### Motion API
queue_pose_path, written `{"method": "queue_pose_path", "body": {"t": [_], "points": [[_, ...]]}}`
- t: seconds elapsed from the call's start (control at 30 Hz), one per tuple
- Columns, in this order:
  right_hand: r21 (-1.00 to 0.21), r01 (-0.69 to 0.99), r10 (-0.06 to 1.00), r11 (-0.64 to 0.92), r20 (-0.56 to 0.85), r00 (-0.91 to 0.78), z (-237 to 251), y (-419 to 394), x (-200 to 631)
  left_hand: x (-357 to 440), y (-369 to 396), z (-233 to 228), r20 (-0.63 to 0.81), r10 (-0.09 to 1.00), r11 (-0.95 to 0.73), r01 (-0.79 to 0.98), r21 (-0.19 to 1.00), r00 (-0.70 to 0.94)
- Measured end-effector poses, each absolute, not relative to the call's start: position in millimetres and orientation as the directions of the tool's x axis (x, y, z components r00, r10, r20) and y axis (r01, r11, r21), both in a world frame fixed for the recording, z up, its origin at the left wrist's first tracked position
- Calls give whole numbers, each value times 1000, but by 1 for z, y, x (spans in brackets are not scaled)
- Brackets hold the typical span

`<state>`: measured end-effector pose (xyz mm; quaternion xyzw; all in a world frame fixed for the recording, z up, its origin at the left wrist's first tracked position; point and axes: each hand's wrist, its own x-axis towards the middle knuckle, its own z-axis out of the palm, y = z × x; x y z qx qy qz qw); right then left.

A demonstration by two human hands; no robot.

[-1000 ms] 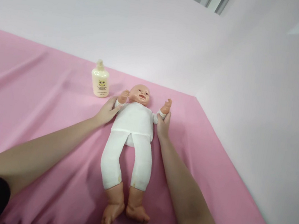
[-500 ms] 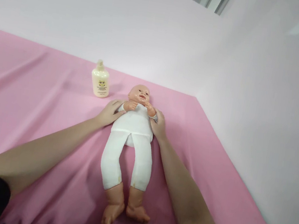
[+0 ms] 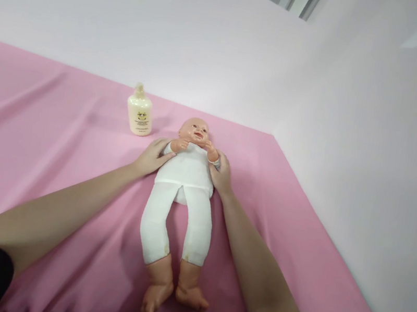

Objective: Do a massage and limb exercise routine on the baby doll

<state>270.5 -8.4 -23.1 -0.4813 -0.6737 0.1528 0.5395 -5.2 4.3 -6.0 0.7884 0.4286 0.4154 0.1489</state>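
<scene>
A baby doll (image 3: 187, 166) in a white top and white trousers lies on its back, head away from me and bare feet towards me. My left hand (image 3: 153, 155) is wrapped round the doll's arm and side at the left, thumb over the front of the sleeve. At the right, my right hand (image 3: 222, 173) grips the other arm and side in the same way. Both of the doll's forearms are bent up over its chest, hands below the chin. The fingertips of my hands are partly hidden behind the doll.
A cream pump bottle (image 3: 139, 113) with a dark printed label stands upright, left of the doll's head. Under everything lies a wrinkled pink cloth (image 3: 57, 137), its front edge just past the doll's feet. White walls (image 3: 173, 29) rise behind and to the right.
The doll's hands have shifted slightly upward and apart over its chest. My hands keep their hold at nearly the same spot, and the bottle has not moved.
</scene>
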Motion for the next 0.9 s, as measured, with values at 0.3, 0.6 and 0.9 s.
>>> {"method": "queue_pose_path", "body": {"t": [0.3,0.6,0.9], "points": [[-723,484,805,494,590,59,-23,-9,269,-4,3,-5,520,817,-569,489,661,247],[-727,481,809,490,585,60,-23,-9,269,-4,3,-4,513,827,-555,486,676,231],[-730,485,816,482,576,57,-23,-8,270,-5,4,-5,505,830,-552,473,687,236]]}}
